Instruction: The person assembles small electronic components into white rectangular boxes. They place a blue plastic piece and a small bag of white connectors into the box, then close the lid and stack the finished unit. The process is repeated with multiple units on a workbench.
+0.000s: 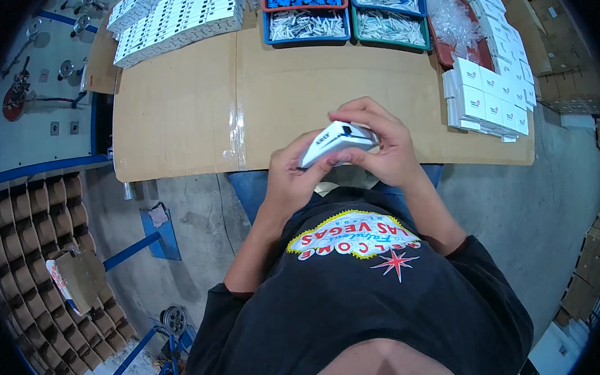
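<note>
A small white carton [338, 138] with dark print on one face is held between my two hands, just in front of the near edge of the cardboard-covered table [172, 120]. My left hand [290, 174] grips its left end, thumb along the lower side. Around the right end close the fingers and thumb of my right hand [388, 144]. The carton is tilted, and my fingers cover part of it. Whether its end flap is open or closed, I cannot tell.
Stacked white cartons stand at the far left [180, 23] and right [490, 97]. Along the back are a red tray [306, 8] of blue pieces, a blue tray [308, 44] of white pieces, and a red tray [445, 56] of clear plastic. Divided cardboard [34, 224] lies lower left.
</note>
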Demonstrator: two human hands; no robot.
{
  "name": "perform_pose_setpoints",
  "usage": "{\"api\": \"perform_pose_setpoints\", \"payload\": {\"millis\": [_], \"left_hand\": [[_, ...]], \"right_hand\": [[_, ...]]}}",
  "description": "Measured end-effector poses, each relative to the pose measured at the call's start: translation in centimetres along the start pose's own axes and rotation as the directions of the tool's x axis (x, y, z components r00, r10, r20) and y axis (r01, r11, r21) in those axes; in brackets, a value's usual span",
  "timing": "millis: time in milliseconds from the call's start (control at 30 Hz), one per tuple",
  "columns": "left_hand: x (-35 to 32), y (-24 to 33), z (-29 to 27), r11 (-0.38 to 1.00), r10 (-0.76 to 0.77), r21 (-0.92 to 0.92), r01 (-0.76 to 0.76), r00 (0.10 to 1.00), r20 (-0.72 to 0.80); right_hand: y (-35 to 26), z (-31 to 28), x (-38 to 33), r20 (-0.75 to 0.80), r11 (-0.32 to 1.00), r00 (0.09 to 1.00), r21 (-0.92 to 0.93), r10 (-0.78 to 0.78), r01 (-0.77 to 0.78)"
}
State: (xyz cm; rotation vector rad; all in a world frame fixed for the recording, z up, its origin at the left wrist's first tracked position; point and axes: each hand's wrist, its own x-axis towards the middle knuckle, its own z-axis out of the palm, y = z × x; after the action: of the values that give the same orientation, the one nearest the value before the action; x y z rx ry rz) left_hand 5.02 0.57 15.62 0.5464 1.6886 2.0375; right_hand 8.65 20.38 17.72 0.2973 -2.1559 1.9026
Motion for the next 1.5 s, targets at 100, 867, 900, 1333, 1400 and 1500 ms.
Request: {"api": "perform_pose_setpoints", "payload": {"millis": [100,867,900,1333,1400,1500], "left_hand": [[0.1,0.1,0.2,0.995,0.018,0.094,-0.019,1.0,0.017],[0.3,-1.0,-1.2,0.972,-0.03,0.236,0.022,0.999,0.031],[0.3,-1.1,-1.1,0.973,-0.026,0.228,0.019,0.999,0.029],[0.6,-3.3,-2.0,0.975,-0.121,-0.202,0.095,0.986,-0.119],[1.0,-3.3,-1.8,0.965,-0.172,-0.217,0.145,0.979,-0.109],[1.4,-2.8,-1.2,0.941,-0.254,-0.264,0.214,0.959,-0.128]], "right_hand": [[0.1,0.2,-0.1,0.001,1.0,1.0,-0.017,0.009,-0.009],[0.8,-0.2,-0.6,0.012,0.985,0.99,-0.104,0.14,-0.138],[0.7,-0.3,-0.5,0.024,0.981,0.986,-0.106,0.164,-0.16],[2.3,0.7,-1.3,0.06,0.871,0.9,0.232,0.432,-0.433],[3.1,1.1,-1.5,0.006,0.886,0.912,0.233,0.411,-0.401],[4.4,1.3,-1.5,-0.025,0.858,0.886,0.261,0.464,-0.442]]}}
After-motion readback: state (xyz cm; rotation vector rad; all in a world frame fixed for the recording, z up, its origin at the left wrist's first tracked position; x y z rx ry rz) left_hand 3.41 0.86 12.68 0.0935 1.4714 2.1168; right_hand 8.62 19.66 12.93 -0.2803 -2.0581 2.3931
